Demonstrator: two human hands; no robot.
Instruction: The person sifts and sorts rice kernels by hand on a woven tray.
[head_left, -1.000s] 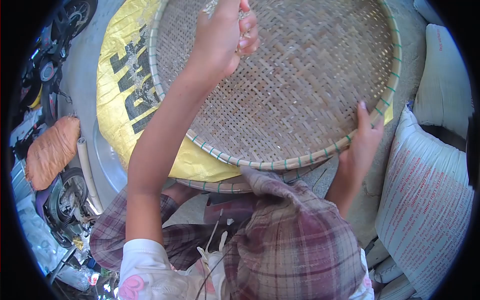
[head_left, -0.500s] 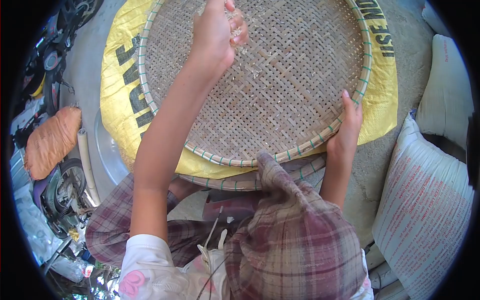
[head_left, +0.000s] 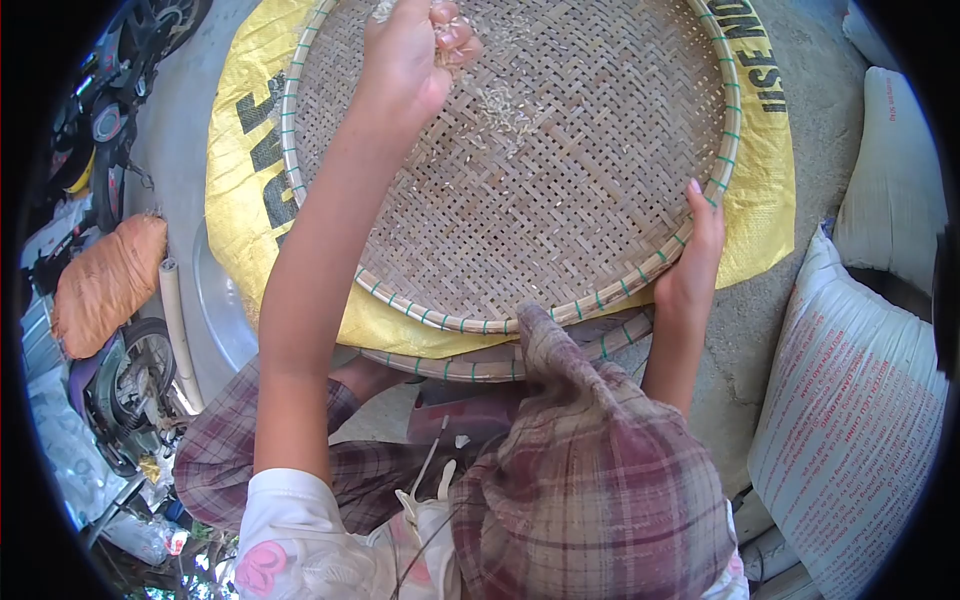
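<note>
A round woven bamboo winnowing tray (head_left: 610, 150) with green ties along its rim fills the upper middle. My left hand (head_left: 412, 60) is over its far left part, fingers curled around pale rice grains (head_left: 382, 10) that show at the hand's edges. More loose grains (head_left: 510, 110) lie in a thin patch on the weave, with others scattered about. At the near right, my right hand (head_left: 690, 262) grips the tray's rim, thumb on top and the other fingers mostly hidden below.
Beneath the tray is a yellow sack (head_left: 240, 225) with black lettering, and under that another bamboo rim (head_left: 450, 368). Large white sacks (head_left: 850, 420) stand at right. Motorbikes (head_left: 105, 125), an orange bundle (head_left: 108, 285) and a pale pipe (head_left: 178, 330) are at left. A plaid hat (head_left: 600, 470) covers the lower middle.
My left hand has moved a little left and up over the tray, exposing more of the grain patch. My right hand keeps its hold on the rim.
</note>
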